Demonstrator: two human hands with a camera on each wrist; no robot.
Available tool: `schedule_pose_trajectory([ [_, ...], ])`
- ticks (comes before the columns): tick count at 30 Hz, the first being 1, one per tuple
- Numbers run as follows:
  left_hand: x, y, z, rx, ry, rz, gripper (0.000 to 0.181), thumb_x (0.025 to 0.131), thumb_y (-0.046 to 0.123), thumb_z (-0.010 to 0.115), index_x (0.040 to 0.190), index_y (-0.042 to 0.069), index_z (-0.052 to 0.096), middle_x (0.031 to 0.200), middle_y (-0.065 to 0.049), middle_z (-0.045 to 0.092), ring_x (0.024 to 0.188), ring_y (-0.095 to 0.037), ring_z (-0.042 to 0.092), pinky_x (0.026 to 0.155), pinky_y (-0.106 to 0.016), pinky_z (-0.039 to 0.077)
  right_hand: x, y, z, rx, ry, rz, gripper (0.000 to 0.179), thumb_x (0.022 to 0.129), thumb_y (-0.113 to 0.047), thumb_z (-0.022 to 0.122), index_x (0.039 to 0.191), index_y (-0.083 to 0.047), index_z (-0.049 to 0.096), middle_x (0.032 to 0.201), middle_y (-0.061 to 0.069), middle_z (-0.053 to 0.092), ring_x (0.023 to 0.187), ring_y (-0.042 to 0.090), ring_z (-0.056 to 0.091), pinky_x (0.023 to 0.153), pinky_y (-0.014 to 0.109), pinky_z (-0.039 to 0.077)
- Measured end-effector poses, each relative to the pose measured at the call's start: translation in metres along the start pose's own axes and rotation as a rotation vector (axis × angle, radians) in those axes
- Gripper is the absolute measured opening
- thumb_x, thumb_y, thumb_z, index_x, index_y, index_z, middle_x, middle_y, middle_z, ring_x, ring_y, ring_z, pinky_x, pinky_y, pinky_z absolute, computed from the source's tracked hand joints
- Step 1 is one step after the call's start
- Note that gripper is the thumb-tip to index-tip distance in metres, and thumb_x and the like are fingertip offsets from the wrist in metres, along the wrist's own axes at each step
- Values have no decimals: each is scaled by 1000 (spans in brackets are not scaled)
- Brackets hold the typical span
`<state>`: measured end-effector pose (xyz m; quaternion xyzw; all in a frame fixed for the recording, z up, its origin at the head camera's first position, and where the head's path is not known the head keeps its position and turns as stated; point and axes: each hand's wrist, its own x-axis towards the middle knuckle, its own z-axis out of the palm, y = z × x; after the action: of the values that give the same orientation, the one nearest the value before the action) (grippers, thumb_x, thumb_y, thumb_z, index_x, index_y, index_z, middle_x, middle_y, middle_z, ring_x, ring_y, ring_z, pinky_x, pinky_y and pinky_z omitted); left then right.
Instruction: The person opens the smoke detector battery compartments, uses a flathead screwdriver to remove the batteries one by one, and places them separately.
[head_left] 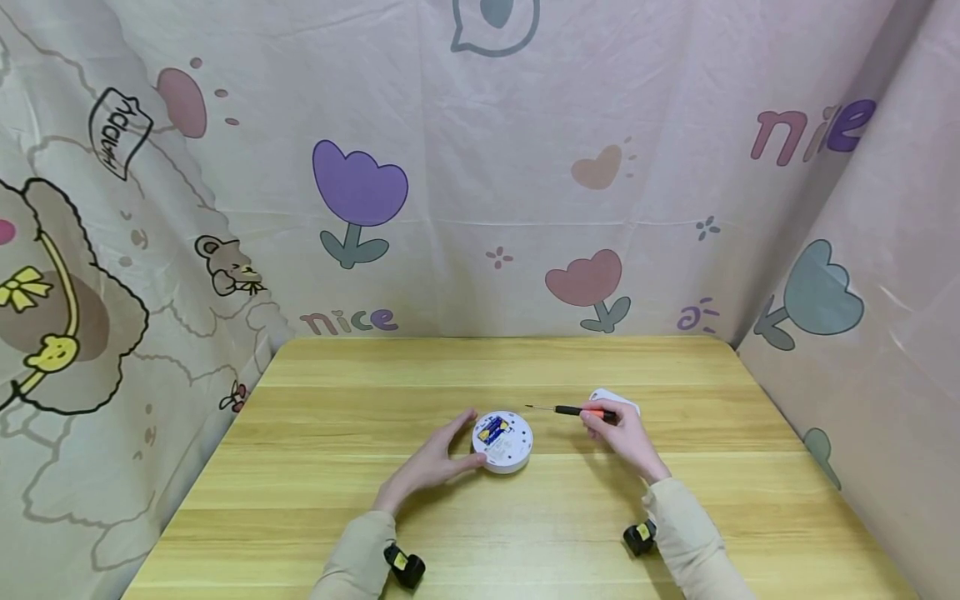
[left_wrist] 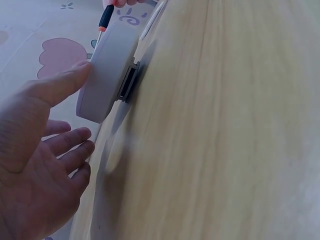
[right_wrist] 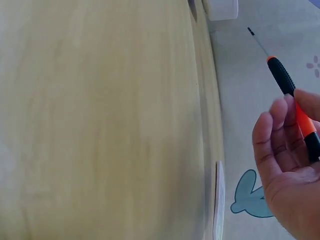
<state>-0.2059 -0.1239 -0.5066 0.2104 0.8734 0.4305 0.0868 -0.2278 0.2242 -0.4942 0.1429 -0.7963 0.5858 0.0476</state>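
Note:
A round white device [head_left: 504, 442] with small holes and a blue-and-yellow label on top rests on the wooden table. My left hand [head_left: 433, 460] is at its left side, the thumb against its near edge. In the left wrist view, the other fingers are loosely bent beside the device [left_wrist: 107, 75], and a dark slotted part shows at its underside. My right hand [head_left: 621, 435] pinches a screwdriver [right_wrist: 282, 75] by its black-and-orange handle. The thin shaft points left toward the device, its tip apart from it.
A flat white piece [head_left: 617, 400] lies on the table [head_left: 525, 533], partly hidden behind the right hand. A printed curtain [head_left: 465, 167] encloses the table at the back and sides. Small black wrist cameras [head_left: 405, 568] are strapped at both sleeves.

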Motion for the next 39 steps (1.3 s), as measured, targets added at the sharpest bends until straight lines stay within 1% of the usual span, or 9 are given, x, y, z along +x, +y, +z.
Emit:
schedule_pose_trajectory([
  [2,-1,0,0,-3,0,3,90,91,42,72,159,4,25,163,-15,34,153,-37,29,126,-59,21,0,-2,-1,29,0,-14,21,94,-5,69,107,12,69,75,6,68,63,9,64,57,26,59],
  [5,-2,0,-1,-3,2,7,88,93,41,70,159,4,25,163,-15,34,152,-38,30,126,-59,22,0,-6,-1,65,0,2,23,94,-5,69,108,12,69,77,2,69,65,9,66,59,26,60],
  [10,-3,0,-2,-10,-1,5,84,94,40,68,159,6,26,163,-15,34,152,-37,30,126,-59,22,1,-9,-2,55,3,30,23,95,-8,68,110,10,68,77,-3,65,64,11,64,59,25,57],
  [15,-3,0,-2,-26,-4,12,79,97,36,66,158,4,28,163,-16,35,152,-38,31,126,-58,23,2,-12,-2,56,-3,33,23,97,-7,64,114,7,68,71,3,61,59,15,60,57,27,54],
  [20,-2,0,0,-36,-6,-1,74,99,35,62,158,5,29,163,-16,34,152,-39,30,126,-59,23,2,-17,0,63,-19,34,22,96,-7,66,113,6,69,73,5,59,58,10,56,52,25,51],
  [25,-2,1,1,-25,15,-21,71,101,36,59,158,7,29,164,-15,33,152,-39,30,125,-60,24,3,-21,4,17,-14,71,24,93,-16,73,110,1,72,79,-1,58,58,6,54,49,24,48],
  [30,-2,2,2,-12,40,-31,65,103,33,55,157,6,31,163,-15,35,152,-38,31,126,-58,24,5,-26,7,-14,12,91,24,93,-17,73,106,3,72,77,0,56,55,4,49,47,20,45],
  [34,0,4,4,7,47,-13,61,105,30,52,155,2,34,161,-19,38,150,-40,33,125,-58,26,6,-30,10,-91,21,70,19,92,-16,74,101,0,73,83,4,61,60,2,51,53,17,45],
  [39,3,6,7,6,48,-13,61,106,33,50,154,0,36,159,-21,39,149,-40,35,125,-57,28,5,-35,14,-170,-11,11,13,91,-15,75,97,-4,75,93,13,70,72,2,55,62,17,49],
])
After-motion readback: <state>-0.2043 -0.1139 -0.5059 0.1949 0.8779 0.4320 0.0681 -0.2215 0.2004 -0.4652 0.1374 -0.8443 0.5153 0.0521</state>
